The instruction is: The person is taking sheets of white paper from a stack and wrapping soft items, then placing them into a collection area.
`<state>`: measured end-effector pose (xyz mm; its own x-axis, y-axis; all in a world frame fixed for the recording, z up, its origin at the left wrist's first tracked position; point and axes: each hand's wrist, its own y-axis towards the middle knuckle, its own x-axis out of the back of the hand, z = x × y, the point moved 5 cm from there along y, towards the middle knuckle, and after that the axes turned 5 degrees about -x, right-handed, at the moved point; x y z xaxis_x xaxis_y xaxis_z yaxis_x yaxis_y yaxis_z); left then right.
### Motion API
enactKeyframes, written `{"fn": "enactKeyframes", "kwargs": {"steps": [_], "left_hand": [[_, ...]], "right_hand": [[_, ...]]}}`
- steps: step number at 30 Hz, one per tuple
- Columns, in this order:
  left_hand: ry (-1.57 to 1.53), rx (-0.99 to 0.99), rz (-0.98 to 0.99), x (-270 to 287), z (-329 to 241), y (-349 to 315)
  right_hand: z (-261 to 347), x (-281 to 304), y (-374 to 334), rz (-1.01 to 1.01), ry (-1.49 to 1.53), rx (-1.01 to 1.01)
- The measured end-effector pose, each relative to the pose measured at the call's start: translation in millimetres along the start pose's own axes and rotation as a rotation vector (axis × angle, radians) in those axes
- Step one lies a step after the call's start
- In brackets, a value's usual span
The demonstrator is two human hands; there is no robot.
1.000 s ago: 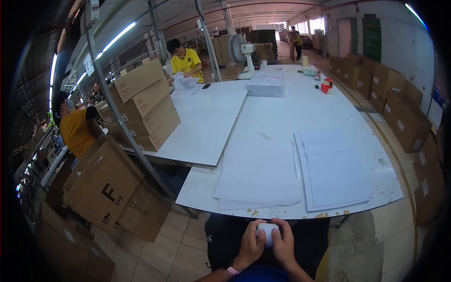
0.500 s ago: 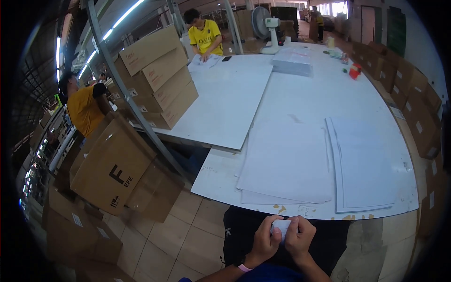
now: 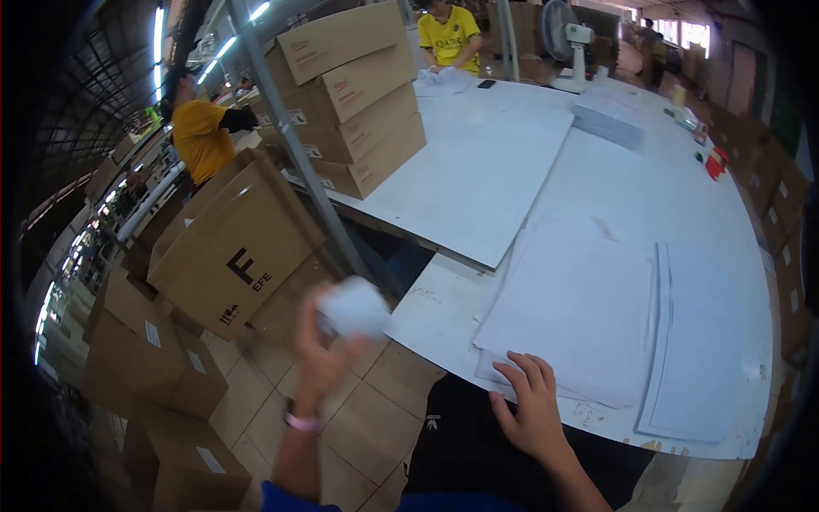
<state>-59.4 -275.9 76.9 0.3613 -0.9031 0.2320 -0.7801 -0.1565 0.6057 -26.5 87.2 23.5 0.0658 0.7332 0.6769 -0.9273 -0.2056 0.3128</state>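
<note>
Held out to the left, in front of the open carton, my left hand [image 3: 322,358] is closed round a white wad [image 3: 356,307]. Motion smears both, and the wad looks like crumpled paper. My right hand [image 3: 531,405] holds nothing. Its fingers are apart over the near edge of a stack of large white sheets [image 3: 572,299], the fingertips at or just above the lower corner; contact is hard to judge. Right of this stack lies another pile of white folded sheets [image 3: 704,341].
A large open cardboard carton [image 3: 230,247] stands left of the white table [image 3: 426,316], behind a metal post [image 3: 294,141]. Stacked brown boxes [image 3: 358,102] sit on the adjoining tabletop. Two people work beyond, in yellow [image 3: 450,38] and orange [image 3: 200,141]. A fan [image 3: 567,47] stands far back.
My hands have parted. The left has carried the white wad leftward toward the carton, while the right has let go and opened by the sheets. The view has turned left.
</note>
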Motion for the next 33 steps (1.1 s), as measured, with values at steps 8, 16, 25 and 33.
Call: {"fn": "enactKeyframes", "kwargs": {"steps": [8,16,25,33], "left_hand": [[0.376,0.078,-0.834,377.2,59.8,269.4],[-0.274,0.588,-0.128,137.3,147.4,133.1],[-0.303,0.397,0.068,-115.2,47.1,-38.5],[-0.352,0.086,0.581,-297.6,-42.2,-79.1]], "right_hand": [[-12.3,-14.1,-18.7,0.032,-0.163,0.099],[-19.0,-4.1,-24.3,-0.033,0.015,0.065],[-146.3,185.4,-58.9,-0.401,-0.213,-0.32],[-249.3,250.7,-163.8,-0.4,-0.584,-0.711]]}}
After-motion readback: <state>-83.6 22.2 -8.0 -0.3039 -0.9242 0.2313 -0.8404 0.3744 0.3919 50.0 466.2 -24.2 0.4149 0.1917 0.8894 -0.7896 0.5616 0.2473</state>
